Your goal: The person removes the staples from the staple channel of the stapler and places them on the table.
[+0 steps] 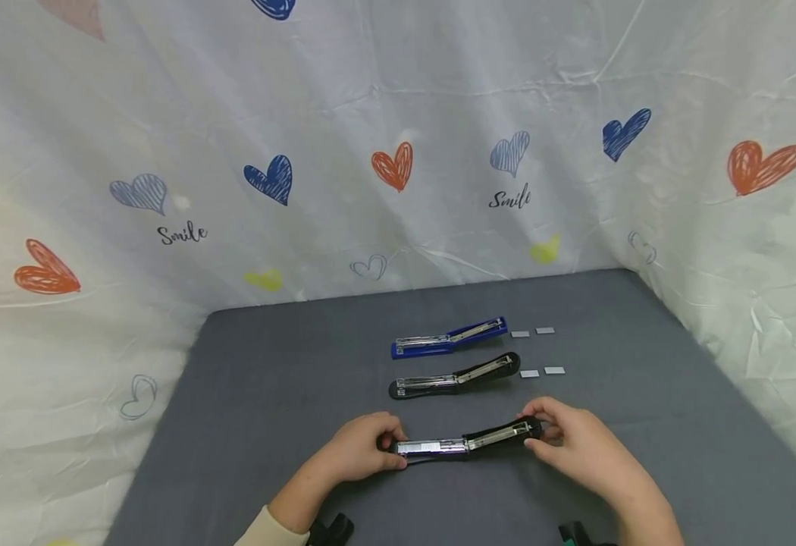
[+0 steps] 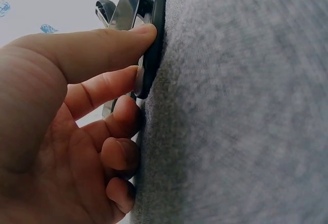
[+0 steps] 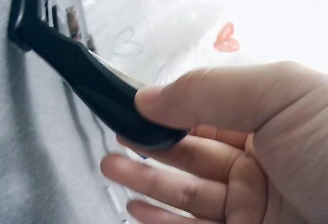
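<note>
A black stapler (image 1: 432,448), swung wide open with its metal tray showing, lies nearest the person. Its left end is pinched between thumb and forefinger of the left hand (image 1: 364,449); in the left wrist view that black base end (image 2: 152,62) sits right at the grey cloth. The right hand (image 1: 571,440) grips the other end, the raised top arm, which slants upward. In the right wrist view the thumb presses one side of this black arm (image 3: 97,83) and fingers lie beneath it.
Beyond it lie a second opened black stapler (image 1: 425,385) and an opened blue stapler (image 1: 425,346). Small staple strips (image 1: 530,374) lie in pairs right of these two. A white curtain with printed hearts (image 1: 439,91) hangs around the grey table (image 1: 289,364).
</note>
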{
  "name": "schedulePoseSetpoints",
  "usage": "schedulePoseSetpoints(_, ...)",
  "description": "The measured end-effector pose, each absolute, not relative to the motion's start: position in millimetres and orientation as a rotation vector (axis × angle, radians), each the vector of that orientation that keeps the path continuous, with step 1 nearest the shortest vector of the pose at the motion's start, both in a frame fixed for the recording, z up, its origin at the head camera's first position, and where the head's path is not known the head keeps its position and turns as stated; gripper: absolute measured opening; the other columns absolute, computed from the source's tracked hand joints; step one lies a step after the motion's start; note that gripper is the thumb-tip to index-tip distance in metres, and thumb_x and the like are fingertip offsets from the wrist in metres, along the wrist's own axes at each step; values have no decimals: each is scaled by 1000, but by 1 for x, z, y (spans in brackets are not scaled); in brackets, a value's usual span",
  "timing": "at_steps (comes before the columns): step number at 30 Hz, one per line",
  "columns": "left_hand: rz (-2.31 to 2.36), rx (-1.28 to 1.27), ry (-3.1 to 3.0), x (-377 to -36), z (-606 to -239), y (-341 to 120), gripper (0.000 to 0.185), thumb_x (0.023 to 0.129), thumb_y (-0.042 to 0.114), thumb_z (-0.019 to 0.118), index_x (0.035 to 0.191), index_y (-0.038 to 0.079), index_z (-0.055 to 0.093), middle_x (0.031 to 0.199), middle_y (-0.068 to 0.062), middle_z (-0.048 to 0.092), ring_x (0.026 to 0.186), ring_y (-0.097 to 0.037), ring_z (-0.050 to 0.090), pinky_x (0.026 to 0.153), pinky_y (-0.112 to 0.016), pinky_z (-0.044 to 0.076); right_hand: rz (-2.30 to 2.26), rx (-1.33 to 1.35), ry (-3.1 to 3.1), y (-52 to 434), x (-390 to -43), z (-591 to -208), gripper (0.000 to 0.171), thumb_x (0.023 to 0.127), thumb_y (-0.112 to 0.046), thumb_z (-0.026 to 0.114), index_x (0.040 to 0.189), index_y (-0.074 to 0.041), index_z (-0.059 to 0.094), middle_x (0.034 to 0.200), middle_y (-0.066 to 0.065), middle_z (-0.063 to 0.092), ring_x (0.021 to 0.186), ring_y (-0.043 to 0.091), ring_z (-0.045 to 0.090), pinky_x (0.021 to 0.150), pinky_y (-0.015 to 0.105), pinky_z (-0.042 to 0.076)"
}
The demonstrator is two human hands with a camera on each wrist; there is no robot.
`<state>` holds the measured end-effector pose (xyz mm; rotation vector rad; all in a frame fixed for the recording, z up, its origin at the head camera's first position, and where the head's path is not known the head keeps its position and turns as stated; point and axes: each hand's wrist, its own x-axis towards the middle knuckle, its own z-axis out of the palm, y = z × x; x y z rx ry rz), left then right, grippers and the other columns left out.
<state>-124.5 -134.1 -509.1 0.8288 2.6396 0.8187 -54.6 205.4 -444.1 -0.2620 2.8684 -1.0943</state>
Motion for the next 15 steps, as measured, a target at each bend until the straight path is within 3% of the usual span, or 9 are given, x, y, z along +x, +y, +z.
schedulePoseSetpoints(6, 829, 821, 2635, -125, -510, -134, 24, 71, 36, 81, 84, 32, 63, 72, 9, 50, 64, -5, 44, 58, -25, 34, -1044, -243, 2911, 210, -52, -450, 31, 78, -22, 77, 105, -24, 60, 104, -3, 67, 79, 8, 64, 69, 35, 49)
schedulePoseSetpoints(15, 827, 819, 2636, -127, -511, -134, 24, 70, 37, 82, 83, 32, 63, 71, 10, 50, 62, -5, 44, 58, -25, 34, -935, -465, 3013, 198, -60, -431, 31, 84, -41, 69, 111, -24, 63, 109, -14, 61, 103, 12, 57, 85, 39, 46)
